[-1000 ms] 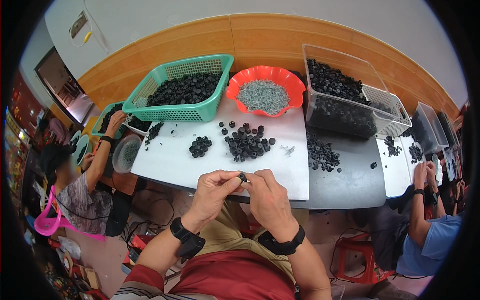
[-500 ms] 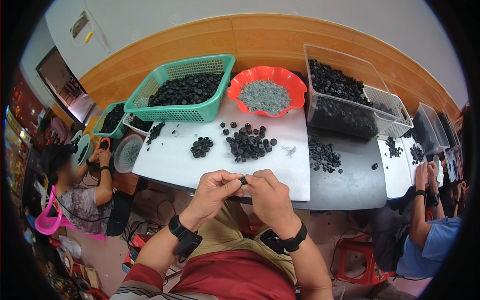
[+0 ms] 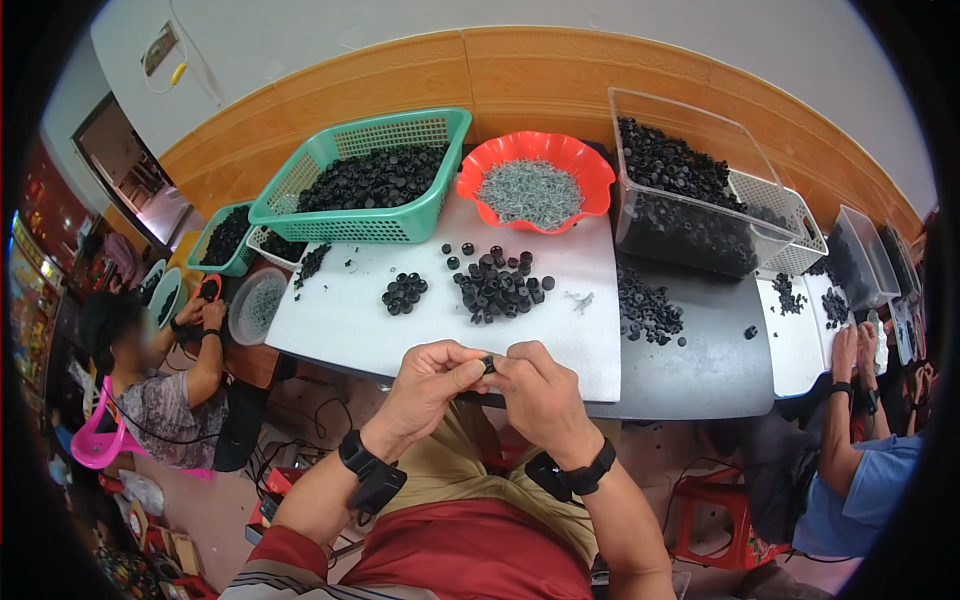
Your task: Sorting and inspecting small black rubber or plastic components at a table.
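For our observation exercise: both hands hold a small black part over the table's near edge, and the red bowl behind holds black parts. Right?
Not quite. The head view shows the red bowl holds grey metal pieces, not black parts. The left hand and right hand do hold a small black part.

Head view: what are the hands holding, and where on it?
A small black ring part, pinched between the fingertips of the left hand and right hand, one at each side. The exact grip points are too small to tell.

Two green mesh baskets [image 3: 400, 225] [image 3: 222, 243] of black parts. One red scalloped bowl [image 3: 590, 175] of grey screws. One clear plastic bin [image 3: 690, 235]. Two white mesh baskets [image 3: 790, 220] [image 3: 268, 250]. Two wrist-worn black bands [image 3: 372, 470] [image 3: 570, 478]. Two co-workers [image 3: 150, 390] [image 3: 860, 470] seated alongside.
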Tool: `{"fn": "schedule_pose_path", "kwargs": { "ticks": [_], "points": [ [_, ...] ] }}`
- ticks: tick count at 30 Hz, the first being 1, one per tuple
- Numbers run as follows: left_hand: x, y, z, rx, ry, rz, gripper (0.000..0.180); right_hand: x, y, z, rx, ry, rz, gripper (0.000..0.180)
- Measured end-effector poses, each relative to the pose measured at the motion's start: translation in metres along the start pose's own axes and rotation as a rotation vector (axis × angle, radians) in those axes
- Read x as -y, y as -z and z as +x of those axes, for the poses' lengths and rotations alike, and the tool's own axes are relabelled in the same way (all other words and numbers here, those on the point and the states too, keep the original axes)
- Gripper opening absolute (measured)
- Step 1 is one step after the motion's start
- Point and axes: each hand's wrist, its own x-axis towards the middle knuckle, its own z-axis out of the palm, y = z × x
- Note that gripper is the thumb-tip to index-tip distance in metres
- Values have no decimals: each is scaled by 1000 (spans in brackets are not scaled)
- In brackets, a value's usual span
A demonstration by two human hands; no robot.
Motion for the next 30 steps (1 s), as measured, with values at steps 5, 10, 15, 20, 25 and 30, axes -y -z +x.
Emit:
{"fn": "schedule_pose_path", "kwargs": {
  "ticks": [5,10,15,20,25,30],
  "points": [
    [0,-4,0,4,-33,14,13,-1,-1,-1,-42,50,-35,18],
    [-1,-4,-1,-5,-31,10,14,0,-3,-2,-60,61,-63,18],
    [-3,-6,-1,-20,-14,0,14,2,-4,-2,-62,54,-85,19],
    [-3,-6,0,-14,0,31,12,0,0,-1,-25,-1,3,21],
    [-6,-6,0,13,-14,75,10,-4,5,-1,-3,-42,109,26],
    [-8,-7,-1,27,-9,115,11,-3,14,-1,130,-83,110,33]
  ]
}}
